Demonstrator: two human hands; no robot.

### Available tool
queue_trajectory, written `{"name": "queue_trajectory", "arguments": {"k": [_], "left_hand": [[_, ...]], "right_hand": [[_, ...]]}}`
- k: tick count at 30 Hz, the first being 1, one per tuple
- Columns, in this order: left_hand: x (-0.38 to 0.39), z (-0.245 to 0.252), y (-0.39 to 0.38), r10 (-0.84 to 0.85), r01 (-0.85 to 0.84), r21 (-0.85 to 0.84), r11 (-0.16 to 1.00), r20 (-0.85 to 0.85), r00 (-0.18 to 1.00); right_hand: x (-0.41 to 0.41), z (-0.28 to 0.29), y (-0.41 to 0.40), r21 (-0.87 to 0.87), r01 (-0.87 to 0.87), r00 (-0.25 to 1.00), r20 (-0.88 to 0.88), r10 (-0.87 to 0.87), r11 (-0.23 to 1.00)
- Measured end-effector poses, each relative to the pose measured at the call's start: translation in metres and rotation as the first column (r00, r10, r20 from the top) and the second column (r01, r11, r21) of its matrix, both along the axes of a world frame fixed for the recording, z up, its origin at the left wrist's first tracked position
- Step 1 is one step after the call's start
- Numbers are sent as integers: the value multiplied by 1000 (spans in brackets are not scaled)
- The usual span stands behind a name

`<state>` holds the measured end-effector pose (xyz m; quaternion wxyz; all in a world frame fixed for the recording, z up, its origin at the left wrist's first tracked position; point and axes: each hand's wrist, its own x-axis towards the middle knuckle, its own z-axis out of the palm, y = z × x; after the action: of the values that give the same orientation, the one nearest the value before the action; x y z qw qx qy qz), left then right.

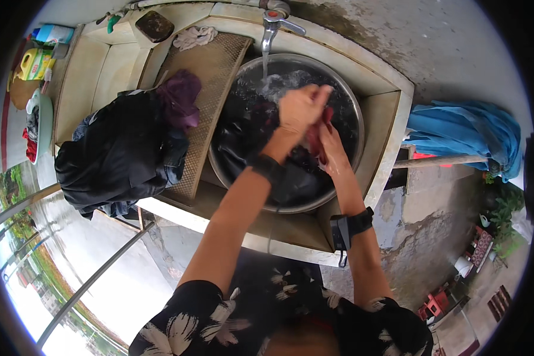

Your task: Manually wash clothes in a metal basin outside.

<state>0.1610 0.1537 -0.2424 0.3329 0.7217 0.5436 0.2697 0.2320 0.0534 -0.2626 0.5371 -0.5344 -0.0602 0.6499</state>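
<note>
A wet red cloth [313, 139] is bunched between my two hands over a round metal basin [361, 122]. My left hand [297, 109], blurred by motion, is closed in a fist at the cloth's upper end. Lower down, my right hand [333, 144] grips the same cloth, its fingers partly hidden by the folds. Dark, wet fabric [236, 142] lies in the basin's water. Water runs from a metal faucet [270, 33] into the basin, stirring up bubbles near the far rim.
Left of the basin, a ridged washboard slab [216, 102] carries a pile of dark clothes [115, 151] and a purple cloth [182, 100]. Pale sink walls [378, 133] surround the basin. Blue fabric [463, 133] hangs at right, near a wooden pole [440, 161].
</note>
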Motion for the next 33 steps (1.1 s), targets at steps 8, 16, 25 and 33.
{"name": "queue_trajectory", "arguments": {"k": [8, 16, 25, 33], "left_hand": [[-71, -78, -15, 109, -163, -222, 961, -235, 966], [-73, -120, -28, -271, 255, -98, 962, -446, 853], [-38, -85, -40, 410, -43, -597, 801, 494, 767], [-8, 49, -54, 20, 97, -250, 963, 427, 904]], "right_hand": [[65, -31, 2, -66, -315, 271, 950, 157, 947], [30, -87, 30, -240, -580, -87, 968, 234, 779], [-4, -46, 49, 13, 16, 984, 179, -18, 1000], [-2, -12, -34, 172, -309, 767, 626, 139, 935]]}}
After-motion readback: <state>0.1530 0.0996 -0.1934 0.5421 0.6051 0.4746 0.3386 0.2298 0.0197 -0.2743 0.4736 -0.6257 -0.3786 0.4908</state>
